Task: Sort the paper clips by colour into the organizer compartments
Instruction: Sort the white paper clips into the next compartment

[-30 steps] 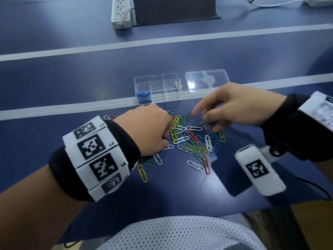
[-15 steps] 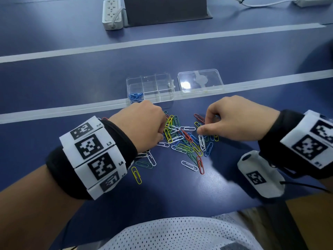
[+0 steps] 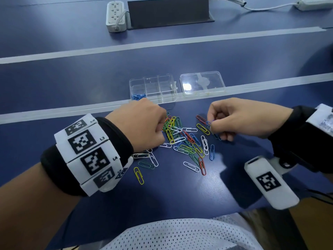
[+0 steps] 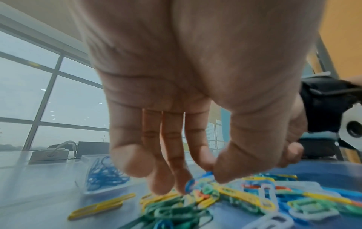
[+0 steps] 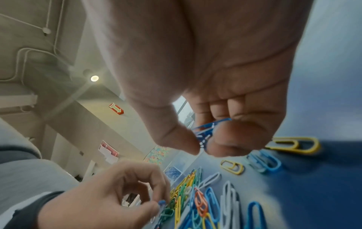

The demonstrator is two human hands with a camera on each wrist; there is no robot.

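A pile of mixed-colour paper clips point(image 3: 182, 141) lies on the blue table. Behind it stands the clear organizer point(image 3: 163, 82), with blue clips point(image 3: 138, 96) in its near-left compartment. My left hand point(image 3: 160, 127) is curled at the pile's left edge. Its thumb and forefinger pinch a blue clip point(image 5: 161, 202) low over the pile, also visible as the blue clip point(image 4: 207, 174) in the left wrist view. My right hand point(image 3: 211, 123) hovers at the pile's right edge. It pinches blue clips point(image 5: 205, 134) between thumb and forefinger.
The organizer's clear lid point(image 3: 201, 83) lies to the right of the box. Stray clips, such as a yellow one point(image 3: 138, 175), lie near the table's front edge. A power strip point(image 3: 116, 14) and a dark panel point(image 3: 169, 11) stand far back.
My right hand went down to the pile's right side, pinched there, and now sits slightly higher and further right with blue clips in it. My left hand stayed at the pile's left edge.
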